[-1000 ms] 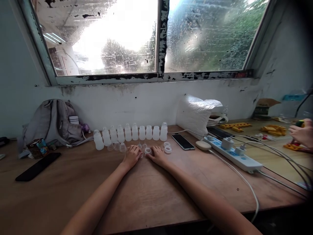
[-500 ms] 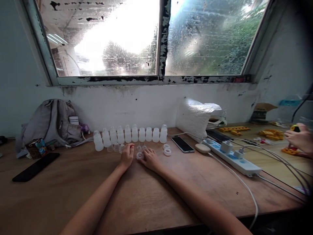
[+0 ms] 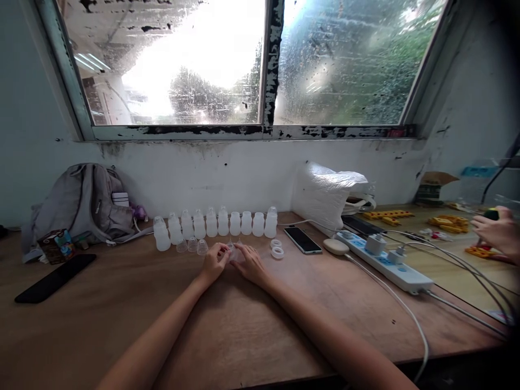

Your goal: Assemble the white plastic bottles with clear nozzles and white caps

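Observation:
Milky baby bottles (image 3: 212,223) stand in a row along the wall, some with clear caps on top. My left hand (image 3: 214,261) is closed, its fingertips pinching at the near side of a translucent bottle ring (image 3: 232,253). From the other side my right hand (image 3: 250,264) grips the same ring with thumb and fingers, partly covering it. Just behind the fingertips a clear nipple (image 3: 239,241) shows its tip. Several clear caps (image 3: 192,245) sit left of my left hand. Two more rings (image 3: 277,253) lie to the right of my right hand.
A phone (image 3: 303,239), a round beige pad (image 3: 336,247) and a power strip (image 3: 385,264) with cables lie to the right. Leftward are a grey backpack (image 3: 87,203), a drink carton (image 3: 57,246) and a black slab (image 3: 57,278). Another person's hand (image 3: 498,233) works at the far right.
My left hand has moved right and its fingers have closed at the ring beside my right hand. The ring has shifted slightly up and is more covered by fingers.

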Demonstrator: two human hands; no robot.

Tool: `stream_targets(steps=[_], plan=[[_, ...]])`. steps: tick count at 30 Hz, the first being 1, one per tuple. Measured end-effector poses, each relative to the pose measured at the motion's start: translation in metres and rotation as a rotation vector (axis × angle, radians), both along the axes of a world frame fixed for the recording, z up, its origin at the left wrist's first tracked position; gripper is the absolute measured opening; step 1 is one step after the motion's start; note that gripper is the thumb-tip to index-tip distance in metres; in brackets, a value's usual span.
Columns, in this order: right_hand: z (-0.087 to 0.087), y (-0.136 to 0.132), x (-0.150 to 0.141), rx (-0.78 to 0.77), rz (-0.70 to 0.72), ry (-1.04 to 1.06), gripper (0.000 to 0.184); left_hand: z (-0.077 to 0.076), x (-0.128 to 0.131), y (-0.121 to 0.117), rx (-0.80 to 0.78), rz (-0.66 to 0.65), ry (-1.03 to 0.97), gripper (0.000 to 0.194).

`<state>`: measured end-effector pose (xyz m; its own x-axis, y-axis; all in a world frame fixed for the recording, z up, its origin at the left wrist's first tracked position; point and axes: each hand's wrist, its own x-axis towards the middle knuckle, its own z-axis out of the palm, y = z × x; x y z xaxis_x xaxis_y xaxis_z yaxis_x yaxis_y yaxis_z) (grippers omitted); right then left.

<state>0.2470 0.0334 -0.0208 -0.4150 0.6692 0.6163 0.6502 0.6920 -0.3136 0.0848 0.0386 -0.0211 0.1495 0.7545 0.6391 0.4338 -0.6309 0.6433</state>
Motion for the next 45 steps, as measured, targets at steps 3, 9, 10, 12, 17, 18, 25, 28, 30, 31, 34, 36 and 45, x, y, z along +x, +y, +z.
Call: stream_targets(steps=[3, 9, 10, 12, 17, 18, 25, 28, 30, 31, 34, 36, 45], plan=[[0.006, -0.008, -0.002, 0.023, 0.123, 0.067, 0.040, 0.001, 0.003, -0.004, -0.138, -0.026, -0.180, 0.018], [0.003, -0.007, -0.008, -0.103, 0.074, 0.246, 0.019, 0.001, 0.008, -0.005, -0.367, -0.074, -0.311, 0.025], [0.002, -0.006, -0.008, -0.130, 0.042, 0.270, 0.017, 0.001, 0.009, -0.006, -0.385, -0.076, -0.324, 0.027], [0.002, -0.004, -0.008, -0.180, -0.013, 0.314, 0.015, 0.002, 0.011, -0.009, -0.380, -0.100, -0.302, 0.031], [0.002, -0.002, -0.004, -0.237, -0.064, 0.366, 0.014, 0.005, 0.014, -0.021, -0.177, -0.166, 0.056, 0.033], [0.002, -0.002, -0.003, -0.241, -0.078, 0.367, 0.011, 0.005, 0.014, -0.023, -0.136, -0.151, 0.129, 0.036], [-0.001, 0.002, -0.006, -0.260, -0.178, 0.304, 0.008, 0.006, 0.014, -0.028, -0.020, -0.028, 0.356, 0.042], [-0.003, 0.004, -0.009, -0.264, -0.203, 0.279, 0.007, 0.006, 0.016, -0.029, 0.009, 0.030, 0.417, 0.040], [-0.004, 0.006, -0.009, -0.270, -0.209, 0.268, 0.006, 0.004, 0.017, -0.029, 0.019, 0.061, 0.465, 0.038], [-0.005, 0.007, -0.009, -0.273, -0.210, 0.261, 0.005, 0.003, 0.017, -0.029, 0.025, 0.073, 0.486, 0.036], [-0.008, 0.010, -0.007, -0.280, -0.208, 0.241, 0.004, 0.000, 0.017, -0.029, 0.036, 0.095, 0.530, 0.031], [-0.010, 0.012, -0.006, -0.281, -0.200, 0.229, 0.004, -0.001, 0.017, -0.028, 0.034, 0.100, 0.534, 0.028], [-0.006, 0.007, -0.009, -0.268, -0.077, 0.359, 0.008, 0.001, 0.014, -0.017, -0.103, 0.231, 0.402, 0.023]])
